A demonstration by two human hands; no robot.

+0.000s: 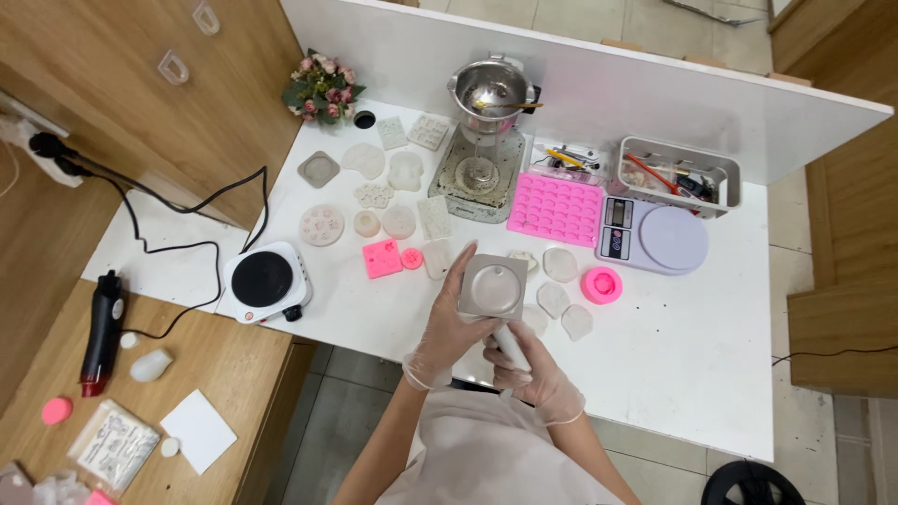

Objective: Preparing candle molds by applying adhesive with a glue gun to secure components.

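— Nearest the body?
— My right hand (524, 360), grip wrapped round a white tool (510, 344); my left hand (452, 323) pinches the square grey mould (493, 286), tilted above the surface (655, 355).
— Progress?
— Seemingly mid-way: cast pieces (559, 265) lie at two o'clock; pink tray (556, 209) and melting pot (490, 89) at twelve.

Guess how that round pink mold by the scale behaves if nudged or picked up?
The round pink mold looks like soft silicone, so it would probably flex rather than stay stiff. It sits flat and squat on the white table, so tipping seems unlikely; on edge it might roll. It is likely light, and its surface may grip rather than slide.
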